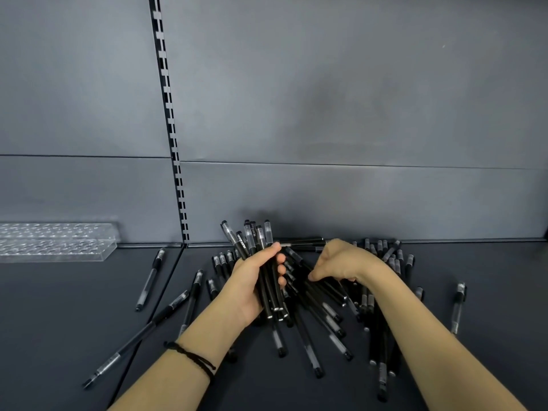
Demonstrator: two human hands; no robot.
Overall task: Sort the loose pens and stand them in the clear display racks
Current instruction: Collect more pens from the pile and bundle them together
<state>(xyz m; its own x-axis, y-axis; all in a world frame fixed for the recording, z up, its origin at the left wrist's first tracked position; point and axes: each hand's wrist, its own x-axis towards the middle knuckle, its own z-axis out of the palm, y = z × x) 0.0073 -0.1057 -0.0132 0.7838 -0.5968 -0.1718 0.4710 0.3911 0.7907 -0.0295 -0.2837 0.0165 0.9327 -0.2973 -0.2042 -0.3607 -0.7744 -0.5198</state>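
A heap of loose black pens (332, 315) lies on the dark shelf (59, 321) in the middle of the view. My left hand (255, 280) grips a bundle of several black pens (252, 238), held upright with their clear caps pointing up. My right hand (341, 262) reaches down into the heap just to the right, its fingers curled among the pens; whether it holds one is hidden. A clear display rack (56, 241) with rows of holes sits at the far left against the back wall, and no pens stand in it.
Stray pens (149, 278) lie scattered left of the heap, and one pen (458, 307) lies apart at the right. A slotted metal upright (172, 120) runs up the grey back panel. A seam splits the shelf left of the heap.
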